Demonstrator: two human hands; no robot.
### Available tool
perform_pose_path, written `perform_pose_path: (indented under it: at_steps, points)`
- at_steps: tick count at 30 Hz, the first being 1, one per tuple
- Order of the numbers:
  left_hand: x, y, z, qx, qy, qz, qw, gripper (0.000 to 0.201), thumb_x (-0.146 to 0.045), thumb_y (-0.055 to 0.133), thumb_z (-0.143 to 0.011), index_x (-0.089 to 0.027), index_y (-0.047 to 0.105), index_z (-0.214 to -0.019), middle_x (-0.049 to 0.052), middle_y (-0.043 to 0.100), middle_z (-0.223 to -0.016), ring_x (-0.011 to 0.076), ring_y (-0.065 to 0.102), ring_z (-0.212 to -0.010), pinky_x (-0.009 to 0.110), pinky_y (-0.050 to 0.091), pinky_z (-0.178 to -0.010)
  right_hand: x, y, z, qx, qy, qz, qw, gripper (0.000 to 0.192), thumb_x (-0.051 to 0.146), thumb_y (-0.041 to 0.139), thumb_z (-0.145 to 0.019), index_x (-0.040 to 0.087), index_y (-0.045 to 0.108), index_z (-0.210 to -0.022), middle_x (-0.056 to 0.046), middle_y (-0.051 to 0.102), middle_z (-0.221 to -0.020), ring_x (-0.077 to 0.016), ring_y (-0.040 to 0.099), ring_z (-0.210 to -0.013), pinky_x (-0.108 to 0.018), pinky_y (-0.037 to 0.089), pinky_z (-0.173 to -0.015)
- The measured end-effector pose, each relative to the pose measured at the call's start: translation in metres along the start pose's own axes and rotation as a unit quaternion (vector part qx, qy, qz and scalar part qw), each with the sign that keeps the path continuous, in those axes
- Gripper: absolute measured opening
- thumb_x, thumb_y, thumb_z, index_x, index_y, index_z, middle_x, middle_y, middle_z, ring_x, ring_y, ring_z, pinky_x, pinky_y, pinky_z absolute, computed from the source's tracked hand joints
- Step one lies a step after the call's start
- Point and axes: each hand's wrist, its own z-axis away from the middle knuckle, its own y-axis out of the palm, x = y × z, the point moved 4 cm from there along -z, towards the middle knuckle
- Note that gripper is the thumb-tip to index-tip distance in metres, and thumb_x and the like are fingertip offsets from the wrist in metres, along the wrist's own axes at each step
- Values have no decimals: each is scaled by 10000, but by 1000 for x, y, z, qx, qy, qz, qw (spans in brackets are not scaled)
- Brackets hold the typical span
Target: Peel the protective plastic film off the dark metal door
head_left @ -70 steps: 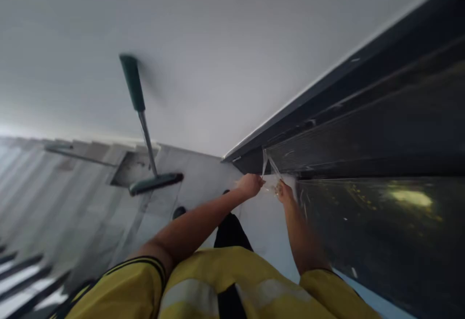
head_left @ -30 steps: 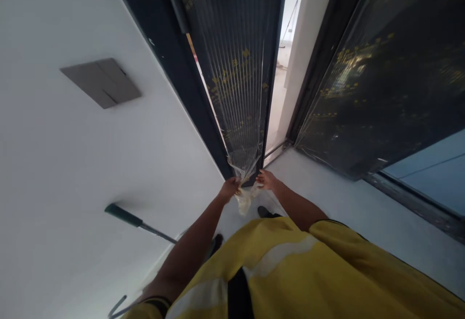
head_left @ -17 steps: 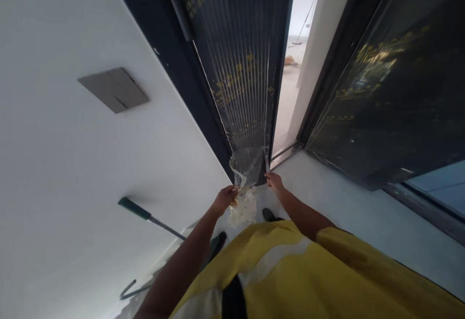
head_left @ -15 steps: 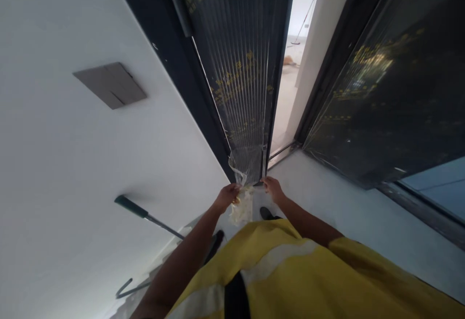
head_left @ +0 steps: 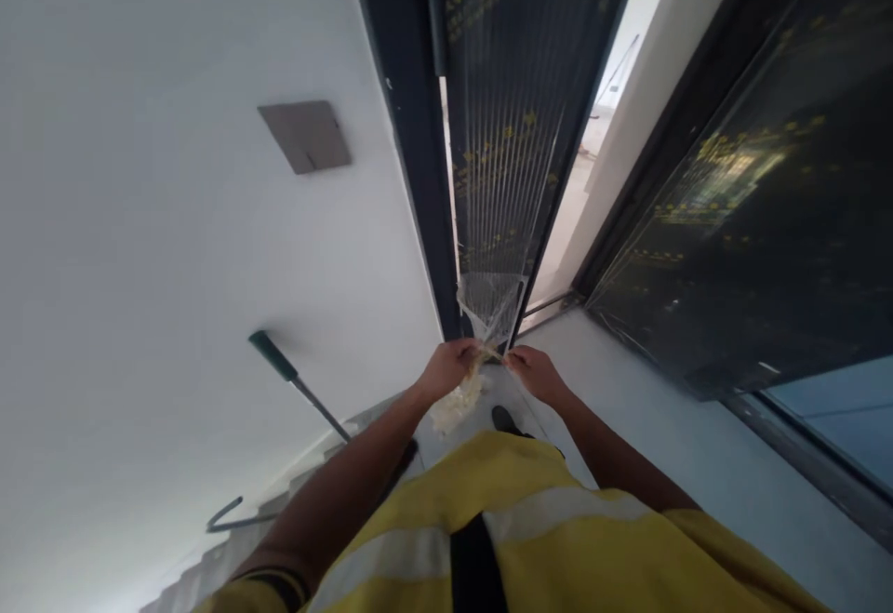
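L. hand (head_left: 452, 368) & r. hand (head_left: 531, 373) both pinched shut on clear plastic film (head_left: 490, 308), film peeled loose at foot of dark door (head_left: 513, 120), crumpled film wad (head_left: 453, 403) under l. hand, green-handled tool (head_left: 297, 380) leaning on white wall (head_left: 174, 250) nearby

Clear protective film (head_left: 492, 306), bunched whitish-yellow at bottom, over a black door (head_left: 516, 101) w/ fine pale vertical lines and small yellow print — same yellow specks on the dark panel (head_left: 753, 222) at right. Yellow hi-vis vest (head_left: 516, 539) w/ grey-white band, black centre strip. White wall (head_left: 174, 250), grey-brown switch plate (head_left: 305, 136); green-handled tool (head_left: 275, 359) — metal shaft. Pale grey floor (head_left: 670, 427).
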Motion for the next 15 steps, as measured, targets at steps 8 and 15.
perform_pose_path:
  at_steps: [8,15]
  points:
    - [-35,-10,36,19,64,-61,996,298,-314,380,-884,-157,607,-771,14,551,-650,125,474,-629,221,315,-586,70,13,25,53,-113,40,991,249,201,488,-822,187,504,-575,14,507,-577,-117,469,-587,-222,293,-581]
    - [-40,-17,32,39,1,250,967,404,-436,560,-786,-120,657,-1017,75,660,-982,189,578,-912,263,429,-815,117,21,40,61,-208,126,968,226,210,416,-876,171,527,-683,-30,574,-693,-130,508,-678,-245,363,-666]
